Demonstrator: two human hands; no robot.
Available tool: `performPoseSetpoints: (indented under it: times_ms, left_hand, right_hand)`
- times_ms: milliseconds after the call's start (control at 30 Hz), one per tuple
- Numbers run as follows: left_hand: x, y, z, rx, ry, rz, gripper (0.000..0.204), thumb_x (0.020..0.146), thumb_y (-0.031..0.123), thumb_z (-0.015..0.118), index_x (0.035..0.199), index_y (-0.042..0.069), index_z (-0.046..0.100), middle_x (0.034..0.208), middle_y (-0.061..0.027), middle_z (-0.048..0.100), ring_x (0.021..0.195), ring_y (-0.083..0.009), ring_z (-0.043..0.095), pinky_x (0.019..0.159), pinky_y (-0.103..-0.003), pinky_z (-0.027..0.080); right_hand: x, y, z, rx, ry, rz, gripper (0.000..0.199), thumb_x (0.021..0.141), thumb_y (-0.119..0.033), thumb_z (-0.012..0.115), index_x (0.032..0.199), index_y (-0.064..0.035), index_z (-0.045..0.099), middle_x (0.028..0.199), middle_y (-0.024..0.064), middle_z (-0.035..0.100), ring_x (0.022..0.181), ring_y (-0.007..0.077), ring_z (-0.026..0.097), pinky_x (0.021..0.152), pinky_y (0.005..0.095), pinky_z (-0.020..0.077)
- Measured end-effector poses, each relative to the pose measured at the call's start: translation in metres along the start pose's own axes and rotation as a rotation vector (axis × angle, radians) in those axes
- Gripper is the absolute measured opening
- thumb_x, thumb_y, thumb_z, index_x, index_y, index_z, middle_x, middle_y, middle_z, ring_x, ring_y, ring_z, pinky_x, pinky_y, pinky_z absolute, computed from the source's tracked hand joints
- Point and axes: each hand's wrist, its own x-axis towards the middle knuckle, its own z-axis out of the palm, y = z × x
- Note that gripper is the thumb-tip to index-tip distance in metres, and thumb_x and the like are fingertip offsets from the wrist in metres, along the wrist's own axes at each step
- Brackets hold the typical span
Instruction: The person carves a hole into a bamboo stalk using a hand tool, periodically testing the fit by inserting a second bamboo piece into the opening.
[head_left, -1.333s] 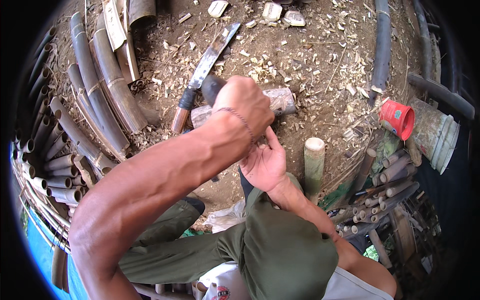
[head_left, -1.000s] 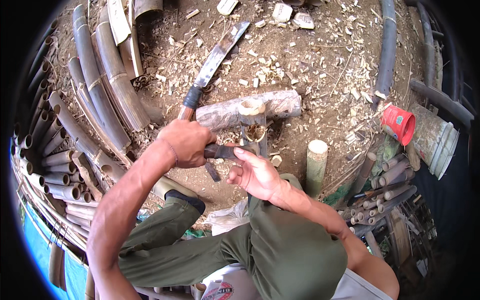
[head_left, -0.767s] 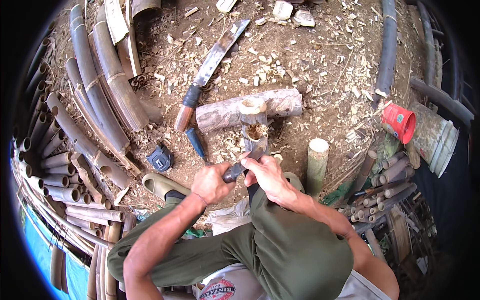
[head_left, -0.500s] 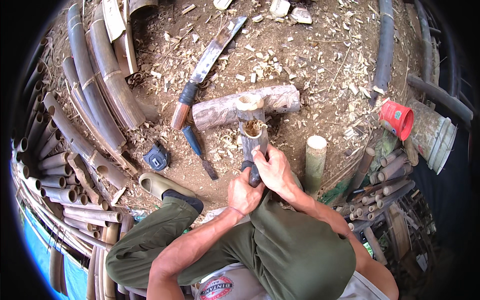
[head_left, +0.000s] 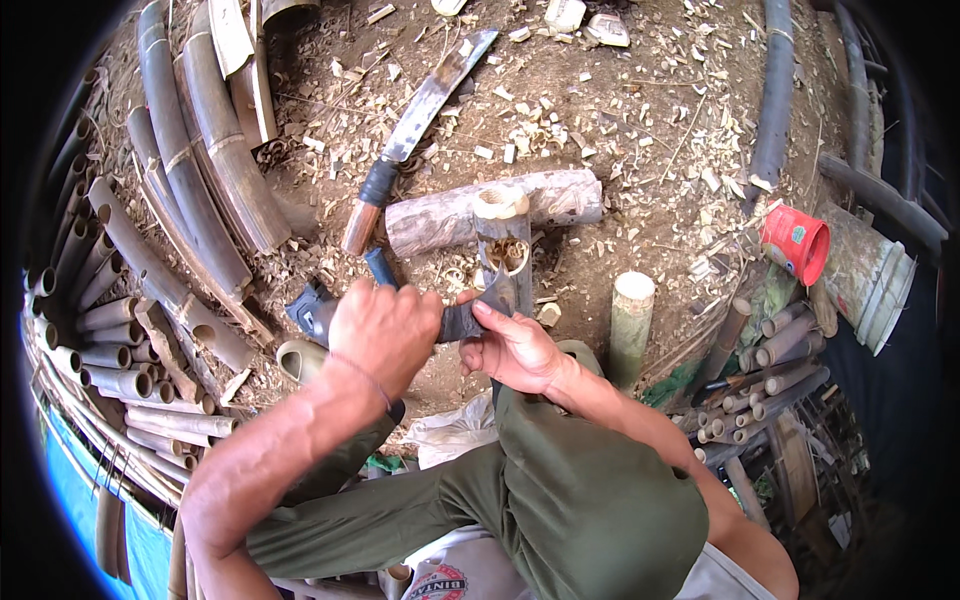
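Note:
My left hand [head_left: 385, 328] is closed in a fist around one end of a dark knife [head_left: 460, 323]. Its dark part runs out past my fist to my right hand [head_left: 520, 350], where thumb and fingers pinch it. Just beyond, a bamboo piece [head_left: 503, 215] rests across a short log [head_left: 425, 224], with a hole cut in its upper side and pale shavings inside. A machete [head_left: 405, 145] lies on the ground beyond my left hand. The blue handle [head_left: 378, 266] of another tool shows beside that hand, its lower part hidden. A tape measure [head_left: 308, 308] is partly covered too.
An upright cut bamboo section [head_left: 630, 325] stands right of my knee. Farther right are a red bucket [head_left: 797, 245] and a whitish bucket [head_left: 870, 280]. Long bamboo poles [head_left: 195, 160] and stacked bamboo pieces [head_left: 120, 365] line the left. Wood chips litter the dirt floor.
Both hands held the dark handle close against the bamboo piece; my left hand has moved left and up, over the blue-handled tool. The knife now lies crosswise between my hands.

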Motion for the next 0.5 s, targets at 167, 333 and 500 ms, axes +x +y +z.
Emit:
performPoseSetpoints:
  times_ms: [167, 333, 500]
  left_hand:
    - [0.013, -0.026, 0.003, -0.210, -0.234, 0.069, 0.018, 0.077, 0.016, 0.065, 0.093, 0.007, 0.063, 0.081, -0.0153, 0.071, 0.079, -0.0337, 0.070, 0.073, -0.045, 0.055]
    - [0.006, -0.002, 0.057, -0.522, -0.116, -0.019, 0.027, 0.074, 0.018, 0.066, 0.095, 0.007, 0.056, 0.078, -0.0198, 0.066, 0.080, -0.0406, 0.066, 0.072, -0.051, 0.051]
    - [0.005, 0.040, 0.090, -0.761, -0.017, -0.163, 0.033, 0.076, 0.018, 0.066, 0.103, 0.004, 0.053, 0.079, -0.0236, 0.066, 0.079, -0.0433, 0.065, 0.072, -0.052, 0.051]
  right_hand:
    - [-0.003, -0.006, 0.004, -0.158, 0.114, -0.013, 0.033, 0.100, -0.026, 0.056, 0.125, -0.0054, 0.057, 0.088, 0.0041, 0.062, 0.064, 0.0122, 0.059, 0.062, 0.0325, 0.0540]
    - [-0.010, -0.005, 0.001, -0.551, 0.331, -0.142, 0.027, 0.098, -0.025, 0.057, 0.111, -0.0019, 0.064, 0.071, -0.0003, 0.058, 0.052, 0.0094, 0.054, 0.052, 0.0272, 0.0444]
    - [-0.016, -0.012, 0.007, -0.987, 0.496, -0.169, 0.024, 0.097, -0.021, 0.057, 0.104, -0.0006, 0.066, 0.071, 0.0034, 0.060, 0.060, 0.0094, 0.057, 0.057, 0.0282, 0.0463]
